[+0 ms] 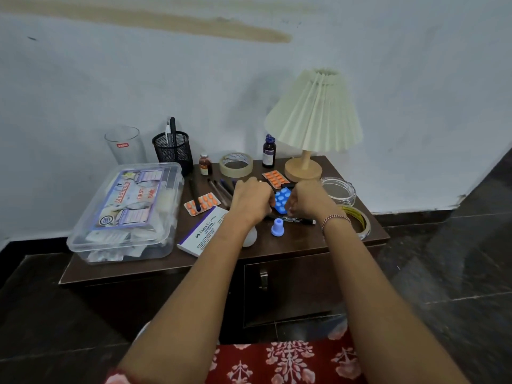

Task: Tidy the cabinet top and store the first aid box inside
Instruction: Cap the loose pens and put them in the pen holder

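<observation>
On the dark wooden cabinet top [299, 241], left of centre: clear plastic first aid box [124, 214], lid on. Right of centre, toward the wall: pleated table lamp [314, 112]. Mid-frame, left hand [250, 199] and right hand [304, 199] close together, fingers curled, seemingly both pinching the blue blister pack [280, 202] between them.

Dark brown cabinet top [318, 239]; clear first aid box [91, 239] with red lettering on a purple-bordered label. One orange blister pack [208, 202], a second orange strip [275, 178], a blue blister pack [281, 200], a lilac cap [277, 227]. Black mesh pen holder [173, 151]; cream pleated lampshade [315, 112] over a pale wood base [303, 169]. The red garment [288, 361] bears a white-and-pink floral print; a tan streak [166, 20] crosses the pale wall [415, 79].
</observation>
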Demonstrator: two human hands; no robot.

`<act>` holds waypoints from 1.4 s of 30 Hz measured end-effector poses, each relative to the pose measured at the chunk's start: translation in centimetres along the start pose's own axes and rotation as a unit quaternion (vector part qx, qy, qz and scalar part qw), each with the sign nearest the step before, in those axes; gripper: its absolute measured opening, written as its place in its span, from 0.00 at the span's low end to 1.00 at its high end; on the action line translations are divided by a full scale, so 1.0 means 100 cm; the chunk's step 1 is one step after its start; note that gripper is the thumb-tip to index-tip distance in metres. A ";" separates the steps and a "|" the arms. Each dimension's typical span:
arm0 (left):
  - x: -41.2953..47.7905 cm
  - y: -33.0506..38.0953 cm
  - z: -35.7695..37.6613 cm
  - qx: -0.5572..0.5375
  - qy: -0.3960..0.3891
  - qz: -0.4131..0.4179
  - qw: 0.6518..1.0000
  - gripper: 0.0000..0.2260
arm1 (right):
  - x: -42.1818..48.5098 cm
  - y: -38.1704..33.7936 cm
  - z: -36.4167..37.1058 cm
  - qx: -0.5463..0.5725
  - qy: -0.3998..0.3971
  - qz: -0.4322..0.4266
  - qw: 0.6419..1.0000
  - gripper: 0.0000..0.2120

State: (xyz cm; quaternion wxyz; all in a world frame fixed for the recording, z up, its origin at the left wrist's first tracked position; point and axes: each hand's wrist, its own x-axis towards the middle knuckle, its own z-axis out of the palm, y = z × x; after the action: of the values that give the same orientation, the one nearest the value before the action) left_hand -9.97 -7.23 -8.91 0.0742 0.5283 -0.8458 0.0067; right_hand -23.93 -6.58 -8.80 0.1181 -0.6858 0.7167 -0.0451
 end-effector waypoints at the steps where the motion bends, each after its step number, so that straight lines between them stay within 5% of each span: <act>1: 0.002 0.001 0.002 -0.005 -0.010 -0.002 1.000 0.08 | 0.000 0.000 0.000 -0.006 -0.010 0.000 1.000 0.13; 16: 0.013 -0.001 0.005 -0.031 -0.054 -0.012 0.998 0.06 | -0.007 -0.006 -0.004 -0.043 -0.055 -0.039 0.997 0.17; 21: 0.011 -0.003 -0.003 -0.131 -0.003 -0.031 0.991 0.06 | -0.005 -0.001 -0.011 0.014 -0.033 -0.046 0.998 0.15; 24: 0.012 -0.009 -0.013 -0.279 0.136 -0.098 0.945 0.08 | -0.005 0.002 -0.019 0.103 0.024 -0.055 0.993 0.13; 26: 0.013 -0.013 -0.017 -0.397 0.228 -0.169 0.873 0.14 | -0.005 -0.001 -0.021 0.140 0.086 -0.047 0.985 0.12; 28: 0.014 -0.018 -0.018 -0.514 0.246 -0.225 0.790 0.20 | -0.004 -0.008 -0.023 0.196 0.151 -0.038 0.968 0.13; 30: 0.010 -0.017 -0.020 -0.590 0.200 -0.236 0.746 0.18 | -0.006 -0.019 -0.027 0.314 0.158 -0.048 0.935 0.12; 34: 0.004 -0.024 -0.015 -0.608 0.176 -0.216 0.743 0.11 | -0.008 -0.044 -0.023 0.430 0.132 -0.091 0.889 0.10; 39: -0.003 -0.046 -0.018 -0.614 0.216 -0.249 0.717 0.11 | 0.008 -0.062 -0.017 0.445 0.079 -0.101 0.886 0.09; 42: -0.002 -0.059 -0.021 -0.583 0.233 -0.255 0.735 0.11 | 0.034 -0.061 -0.016 0.281 0.091 -0.104 0.950 0.09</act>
State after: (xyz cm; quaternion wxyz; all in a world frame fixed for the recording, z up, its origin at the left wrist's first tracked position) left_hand -4.39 -9.47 -7.28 0.5613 0.5590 -0.4742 -0.3842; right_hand -18.45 -10.41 -6.23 0.2347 -0.6884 0.6076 -0.3193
